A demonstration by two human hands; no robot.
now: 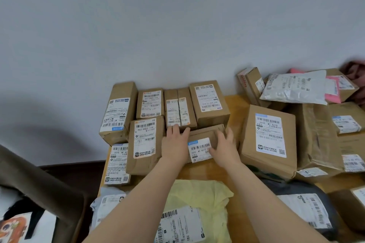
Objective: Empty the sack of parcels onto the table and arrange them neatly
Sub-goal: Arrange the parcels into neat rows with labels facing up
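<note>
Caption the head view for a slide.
Left hand rests on and right hand holds a small cardboard box among labelled parcels on a table.

Matt brown cardboard boxes point(210, 102) with smooth white paper labels; crinkled pale-yellow plastic mailer bag point(199, 201); glossy white plastic pouch point(294, 89); smooth wooden worktop point(234, 108).
</note>
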